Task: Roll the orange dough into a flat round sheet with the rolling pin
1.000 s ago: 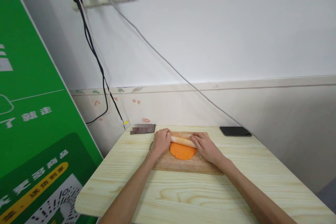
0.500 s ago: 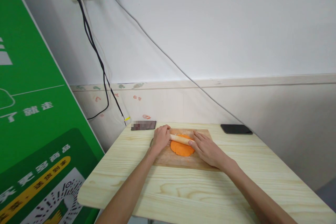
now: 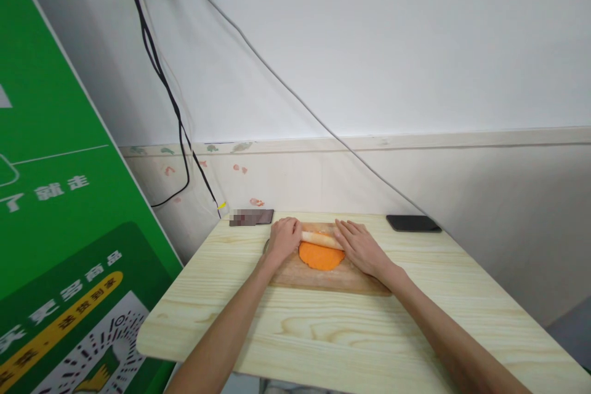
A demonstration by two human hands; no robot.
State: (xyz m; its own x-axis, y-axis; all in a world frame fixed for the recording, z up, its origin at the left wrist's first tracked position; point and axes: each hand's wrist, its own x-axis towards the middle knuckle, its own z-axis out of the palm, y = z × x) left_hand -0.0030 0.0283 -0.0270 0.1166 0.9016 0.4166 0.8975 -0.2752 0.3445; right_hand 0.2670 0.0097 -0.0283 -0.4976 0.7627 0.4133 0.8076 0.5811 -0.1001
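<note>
A flattened round of orange dough (image 3: 322, 257) lies on a wooden board (image 3: 323, 283). Across the dough's far part rests a pale wooden rolling pin (image 3: 322, 239). My left hand (image 3: 285, 237) is closed over the pin's left end, its fingers curled. Over the right end lies my right hand (image 3: 360, 245), its fingers close together and pressing on the pin. Both ends of the pin are hidden under the hands. A thin strip of orange shows beyond the pin.
The board lies on a light wood-grain table (image 3: 332, 332) against the wall. A dark phone (image 3: 413, 223) sits at the back right, and a flat dark object (image 3: 252, 217), partly pixelated, at the back left. Cables (image 3: 161, 74) hang from wall sockets. A green printed panel (image 3: 69, 154) stands at left.
The rolling pin has rolled a little away from me over the dough, with both hands on it. My right thumb no longer shows along its near side. The view has shifted slightly.
</note>
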